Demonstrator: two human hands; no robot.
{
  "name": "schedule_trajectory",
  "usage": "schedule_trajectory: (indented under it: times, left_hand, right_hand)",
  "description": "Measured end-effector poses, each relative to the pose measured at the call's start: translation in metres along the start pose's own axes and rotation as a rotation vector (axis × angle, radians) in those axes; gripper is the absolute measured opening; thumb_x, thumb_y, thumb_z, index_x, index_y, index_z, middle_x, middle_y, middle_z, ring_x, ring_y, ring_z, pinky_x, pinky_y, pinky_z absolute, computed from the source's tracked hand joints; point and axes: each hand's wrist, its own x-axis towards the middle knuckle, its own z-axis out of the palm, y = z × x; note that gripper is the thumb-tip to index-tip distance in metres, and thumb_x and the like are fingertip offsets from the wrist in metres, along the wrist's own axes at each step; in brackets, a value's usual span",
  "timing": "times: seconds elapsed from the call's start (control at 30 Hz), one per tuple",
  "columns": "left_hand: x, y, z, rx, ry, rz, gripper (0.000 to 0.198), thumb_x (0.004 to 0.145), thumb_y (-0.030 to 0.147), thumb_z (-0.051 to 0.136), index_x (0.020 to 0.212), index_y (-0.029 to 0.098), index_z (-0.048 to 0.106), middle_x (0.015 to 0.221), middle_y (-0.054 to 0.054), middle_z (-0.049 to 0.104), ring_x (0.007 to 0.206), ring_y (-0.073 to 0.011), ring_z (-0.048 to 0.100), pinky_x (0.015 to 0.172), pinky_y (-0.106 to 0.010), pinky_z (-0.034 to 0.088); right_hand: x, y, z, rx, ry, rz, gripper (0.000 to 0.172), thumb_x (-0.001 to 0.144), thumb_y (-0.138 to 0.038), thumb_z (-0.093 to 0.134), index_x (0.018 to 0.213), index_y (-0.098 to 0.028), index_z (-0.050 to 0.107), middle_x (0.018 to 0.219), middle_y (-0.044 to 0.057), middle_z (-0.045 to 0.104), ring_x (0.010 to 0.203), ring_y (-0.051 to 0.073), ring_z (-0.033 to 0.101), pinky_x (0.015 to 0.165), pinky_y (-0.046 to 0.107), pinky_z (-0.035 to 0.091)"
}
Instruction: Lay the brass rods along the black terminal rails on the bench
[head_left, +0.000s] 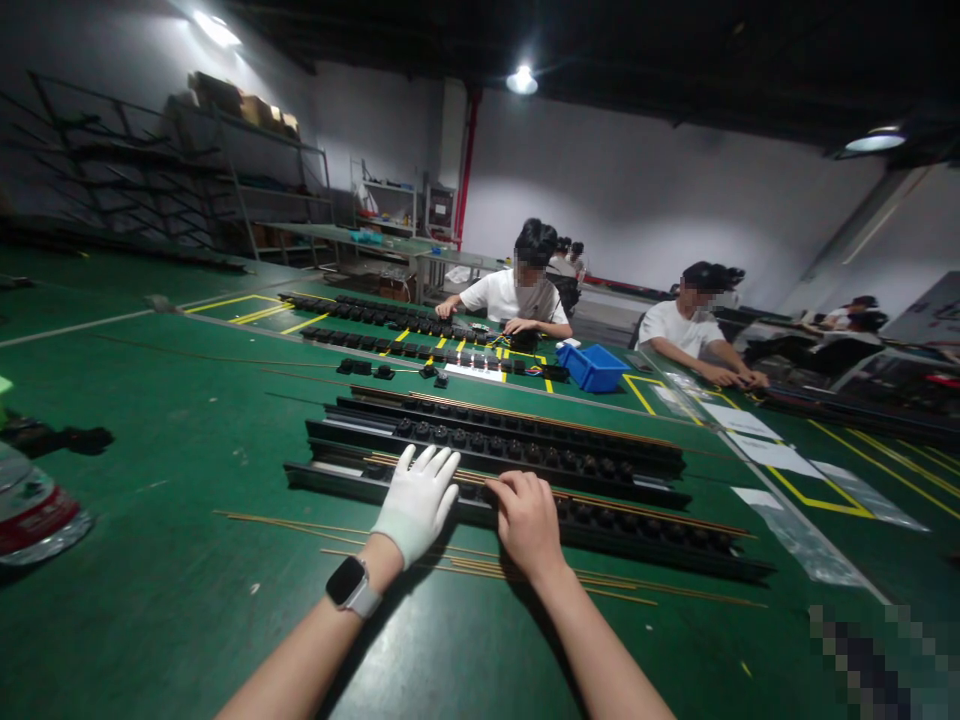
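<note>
My left hand (420, 503), in a white glove with a watch on the wrist, lies flat with fingers stretched over the nearest long black channel (330, 481). Thin brass-coloured rods (645, 511) run along the top of that channel, partly under my fingers. My bare right hand (529, 525) is closed, its thumb and fingertips pinching at these rods; how many it grips is hidden. Round black parts sit in a row inside the channel. Just behind lie a second channel (480, 443) with similar parts and a third channel (367, 410) with a rod across it.
Loose rods (480, 570) lie in front of the channels on the green table (187, 620). A large plastic bottle (37, 510) stands at left. Beyond are a blue bin (594, 368), rows of black modules (375, 343), papers (772, 455) and co-workers (517, 295) at the table.
</note>
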Motion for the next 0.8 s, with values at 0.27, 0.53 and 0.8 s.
schedule_trajectory:
  times: [0.27,0.53,0.8]
  left_hand:
    - [-0.001,-0.004,0.004,-0.04,0.016,0.011,0.051,0.103,0.039,0.044,0.15,0.024,0.052,0.151,-0.01,0.06,0.14,-0.0319,0.052,0.125,-0.059,0.023]
    - [-0.002,-0.004,0.006,-0.054,0.022,0.014,0.051,0.102,0.038,0.045,0.15,0.023,0.053,0.15,-0.01,0.061,0.138,-0.0317,0.053,0.125,-0.059,0.022]
    - [-0.003,-0.006,0.008,-0.084,0.032,0.005,0.051,0.101,0.037,0.046,0.15,0.026,0.053,0.146,-0.01,0.064,0.136,-0.0309,0.055,0.125,-0.059,0.022]
  right_hand:
    - [0.038,0.015,-0.023,0.945,0.347,0.334,0.046,0.097,-0.031,0.054,0.142,-0.027,0.061,0.151,0.007,0.058,0.142,0.025,0.05,0.122,0.052,0.036]
    - [0.072,0.025,0.008,1.414,0.522,0.595,0.037,0.09,-0.053,0.062,0.11,-0.023,0.071,0.098,0.005,0.072,0.089,0.019,0.068,0.075,0.031,0.052]
    - [0.074,0.026,0.036,1.293,0.328,0.611,0.042,0.086,-0.06,0.064,0.092,-0.019,0.072,0.071,-0.001,0.059,0.061,0.012,0.051,0.054,0.025,0.036]
